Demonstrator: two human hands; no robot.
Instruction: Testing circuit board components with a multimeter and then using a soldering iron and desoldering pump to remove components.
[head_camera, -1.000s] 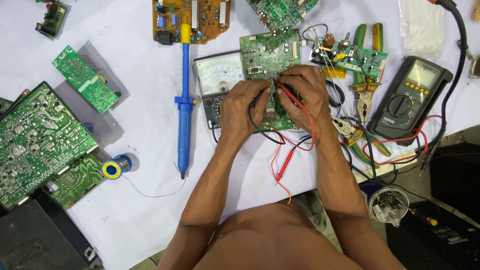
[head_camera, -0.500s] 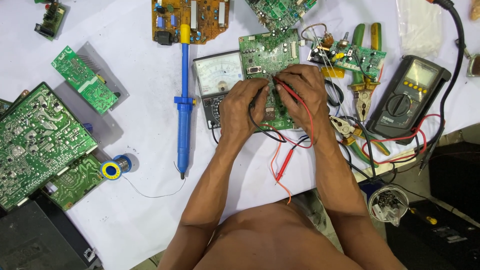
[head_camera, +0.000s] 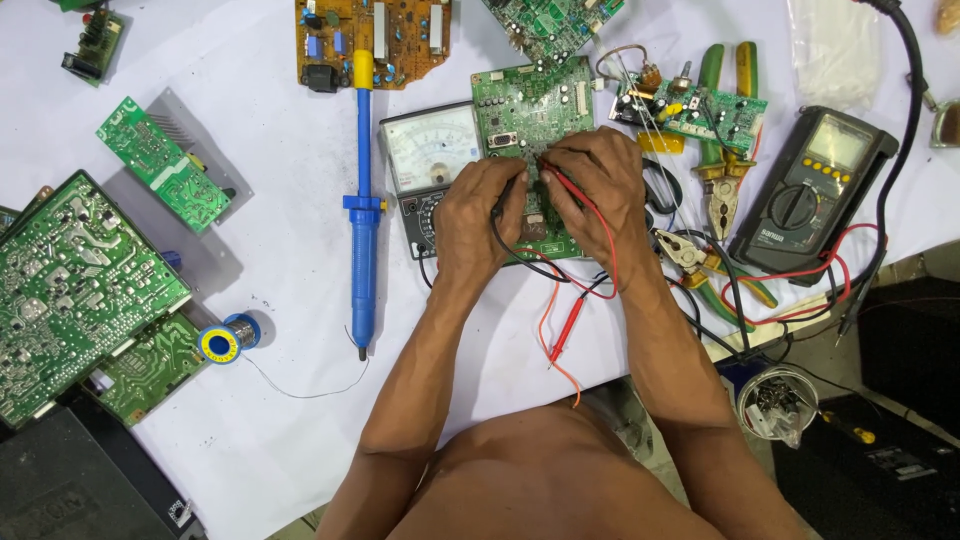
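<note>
Head view looks straight down on the green circuit board (head_camera: 532, 110) that both my hands work on; it lies at the top middle of the white table cover (head_camera: 250, 440), partly over an analog meter (head_camera: 432, 150). My left hand (head_camera: 480, 215) rests on the board's lower left part with the fingers curled and pressed down, a black lead (head_camera: 510, 245) running out from under it. My right hand (head_camera: 600, 190) pinches a red probe (head_camera: 565, 185) between thumb and fingers, its tip set on the board near the middle. Compared with a second ago, almost nothing has shifted: both hands sit on the same spot, and only the loose red lead (head_camera: 560, 330) below them lies a little differently. I judge that I am holding the contacts steady on one point.

Outward from there, a blue desoldering pump (head_camera: 362, 215) lies left of the meter, and a solder spool (head_camera: 222, 342) sits farther left, near a large green board (head_camera: 75, 290). Pliers (head_camera: 722, 190) and a dark digital multimeter (head_camera: 812, 185) lie to the right, well apart from my hands. Beyond the cover's right edge the floor looks dark, with a small jar (head_camera: 775, 400) of metal bits.
</note>
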